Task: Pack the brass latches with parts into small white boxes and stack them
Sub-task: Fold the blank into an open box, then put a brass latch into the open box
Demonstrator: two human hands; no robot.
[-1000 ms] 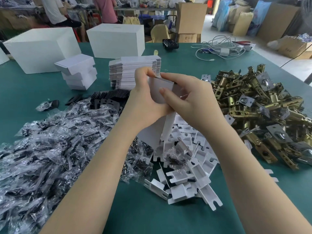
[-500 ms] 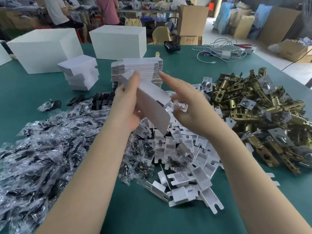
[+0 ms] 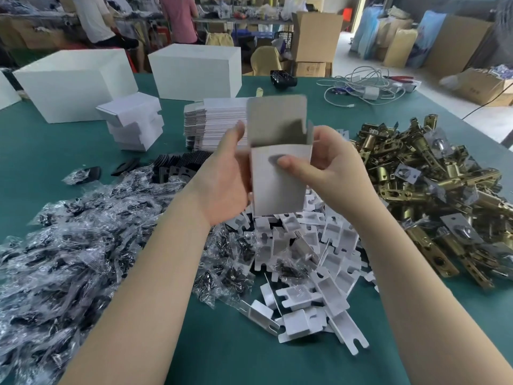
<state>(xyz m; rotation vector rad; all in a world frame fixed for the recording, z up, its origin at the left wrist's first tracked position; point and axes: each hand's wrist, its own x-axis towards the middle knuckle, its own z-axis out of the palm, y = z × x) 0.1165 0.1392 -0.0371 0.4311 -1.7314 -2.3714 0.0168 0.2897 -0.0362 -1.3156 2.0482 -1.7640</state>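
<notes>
Both hands hold a small white box (image 3: 277, 184) upright above the table, its top flap standing open and its grey inside showing. My left hand (image 3: 224, 176) grips its left side. My right hand (image 3: 330, 162) grips the right side, thumb pressed on the front face. A heap of brass latches (image 3: 433, 195) lies to the right. White card inserts (image 3: 308, 262) are piled below the box. Clear bags of dark parts (image 3: 69, 245) cover the left. Several closed small boxes (image 3: 133, 123) are stacked at the back left, beside a pile of flat box blanks (image 3: 213, 120).
Two large white cartons (image 3: 75, 81) (image 3: 194, 70) stand at the far side of the green table (image 3: 249, 357). Black plates (image 3: 177, 162) lie behind the bags. White cables and a charger (image 3: 366, 90) lie at the back right. People stand beyond the table.
The flat blank has been opened into an upright box. My right hand has closed onto its right side, and both hands have lifted it slightly and turned its open top towards me.
</notes>
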